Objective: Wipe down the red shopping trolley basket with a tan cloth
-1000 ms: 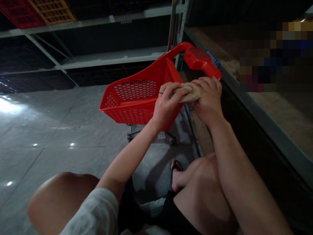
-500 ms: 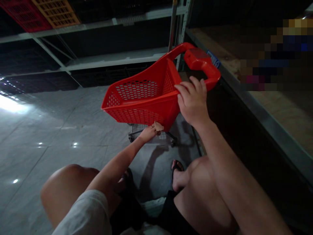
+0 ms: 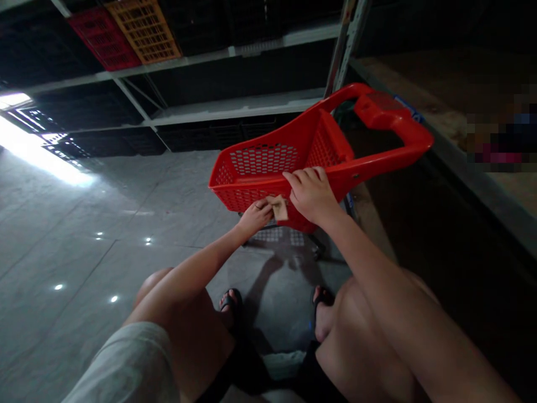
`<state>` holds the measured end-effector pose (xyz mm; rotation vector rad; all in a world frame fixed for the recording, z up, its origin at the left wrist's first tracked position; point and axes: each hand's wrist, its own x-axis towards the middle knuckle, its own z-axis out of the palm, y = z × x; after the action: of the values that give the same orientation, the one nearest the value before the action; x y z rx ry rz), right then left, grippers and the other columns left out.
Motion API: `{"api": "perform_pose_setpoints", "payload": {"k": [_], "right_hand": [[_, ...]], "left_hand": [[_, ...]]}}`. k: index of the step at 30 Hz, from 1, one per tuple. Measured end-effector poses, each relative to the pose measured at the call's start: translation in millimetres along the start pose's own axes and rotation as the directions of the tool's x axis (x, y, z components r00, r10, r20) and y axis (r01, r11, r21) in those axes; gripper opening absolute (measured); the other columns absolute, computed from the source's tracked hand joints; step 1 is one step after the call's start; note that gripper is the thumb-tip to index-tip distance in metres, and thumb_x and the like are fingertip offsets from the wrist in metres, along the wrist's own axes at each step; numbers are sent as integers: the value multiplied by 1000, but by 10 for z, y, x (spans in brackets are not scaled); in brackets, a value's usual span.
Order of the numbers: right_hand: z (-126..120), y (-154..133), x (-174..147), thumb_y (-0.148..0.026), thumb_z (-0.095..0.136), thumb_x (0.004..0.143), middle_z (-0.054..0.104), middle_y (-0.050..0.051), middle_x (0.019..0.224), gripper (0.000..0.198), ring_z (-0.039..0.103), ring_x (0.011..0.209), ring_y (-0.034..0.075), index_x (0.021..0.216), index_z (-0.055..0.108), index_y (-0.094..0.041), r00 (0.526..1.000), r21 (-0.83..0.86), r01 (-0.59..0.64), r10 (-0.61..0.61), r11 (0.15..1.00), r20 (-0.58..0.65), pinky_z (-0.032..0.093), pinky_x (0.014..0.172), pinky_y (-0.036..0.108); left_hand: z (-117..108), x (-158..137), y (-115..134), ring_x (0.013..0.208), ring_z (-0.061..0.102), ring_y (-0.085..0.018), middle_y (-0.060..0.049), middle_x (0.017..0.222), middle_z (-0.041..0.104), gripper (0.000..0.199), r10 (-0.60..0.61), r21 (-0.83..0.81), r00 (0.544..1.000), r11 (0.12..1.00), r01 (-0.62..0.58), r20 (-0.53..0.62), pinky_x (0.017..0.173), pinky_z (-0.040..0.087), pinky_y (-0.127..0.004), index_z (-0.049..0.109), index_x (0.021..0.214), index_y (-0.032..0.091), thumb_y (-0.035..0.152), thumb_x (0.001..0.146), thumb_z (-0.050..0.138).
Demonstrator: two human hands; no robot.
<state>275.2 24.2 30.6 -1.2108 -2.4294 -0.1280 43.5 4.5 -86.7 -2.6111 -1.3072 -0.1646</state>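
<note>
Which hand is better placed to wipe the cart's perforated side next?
Probably the left hand: it holds the cloth close to the perforated side, while the right hand rests at the cart's rim.

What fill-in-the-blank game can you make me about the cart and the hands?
1. The cart is mostly coloured ____.
2. Of the person's two hands, the hand holding the cloth is the ____ one.
3. The number of sandals in view is ____.
4. In the picture, the yellow crate is to the ____ of the red crate.

Missing words: red, left, two, right.
</note>
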Motion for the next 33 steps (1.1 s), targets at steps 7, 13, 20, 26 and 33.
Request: {"api": "perform_pose_setpoints", "payload": {"k": [7,13,20,26,33], "right_hand": [[201,-135,-16,-19,45,102,70,19,142,51,48,142,41,148,64,-19,995,6,-6,6,1000,-98,28,127,68],[354,-215,64,-23,51,98,70,19,136,50,55,132,40,147,62,-20,995,53,1,5,999,-101,36,124,67],[198,-42,81,-26,47,103,74,15,134,40,61,124,36,137,68,-22,1000,76,17,-18,997,16,42,119,57],[-212,292,-55,-33,43,107,79,12,130,40,64,123,34,130,73,-24,999,-10,-6,6,1000,33,39,117,55],[-576,1028,-183,-29,38,100,81,17,123,43,64,123,33,105,79,-18,926,-154,-347,311,925,-214,33,118,52]], "left_hand": [[-385,-326,-525,119,68,-32,-14,120,75,34,-197,-107,949,979,175,-246,104,60,-43,76,128,24,14,102,57],[-638,-137,-794,130,63,-29,-12,141,69,47,-358,-362,893,898,249,-274,115,55,-43,69,140,28,17,96,59],[-715,-550,-1469,102,71,-26,-7,104,78,26,-303,-322,946,913,251,-119,129,40,-53,74,111,29,24,89,61],[-969,-823,-1428,111,69,-28,-11,112,77,25,-265,-161,953,944,288,148,128,37,-54,71,114,24,27,97,53],[-1094,-684,-1185,104,70,-31,-13,106,76,15,-290,-198,931,922,334,220,103,54,-47,70,103,24,30,99,57]]}}
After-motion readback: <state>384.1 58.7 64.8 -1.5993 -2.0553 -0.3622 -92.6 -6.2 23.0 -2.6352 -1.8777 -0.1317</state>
